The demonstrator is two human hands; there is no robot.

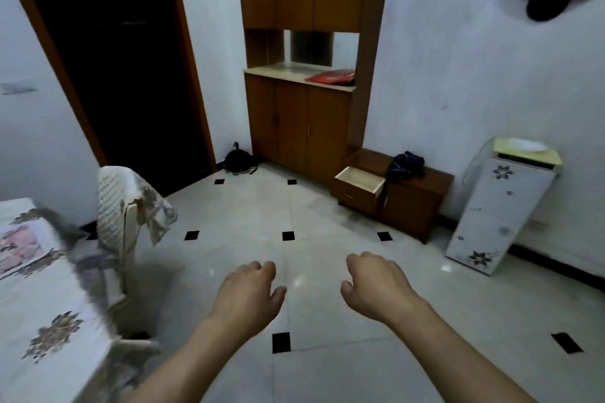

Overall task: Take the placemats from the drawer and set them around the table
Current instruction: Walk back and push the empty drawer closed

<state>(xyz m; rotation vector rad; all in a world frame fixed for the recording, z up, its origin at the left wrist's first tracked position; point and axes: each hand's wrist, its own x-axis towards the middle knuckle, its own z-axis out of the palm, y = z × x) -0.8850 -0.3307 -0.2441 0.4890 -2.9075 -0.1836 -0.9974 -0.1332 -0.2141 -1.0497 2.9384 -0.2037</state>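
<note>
Both hands hung empty over the tiled floor, left hand (250, 291) and right hand (376, 281) loosely curled, gripping nothing. At one o'clock, the drawer (359, 185) stood pulled open; its contents were hidden. At nine o'clock, a placemat (19, 247) lay on the table (49, 304), partly cut off. No writing was readable.

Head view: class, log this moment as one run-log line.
left hand: empty, loosely curled | right hand: empty, loosely curled | drawer: open, across floor | table: at left, one placemat
</note>
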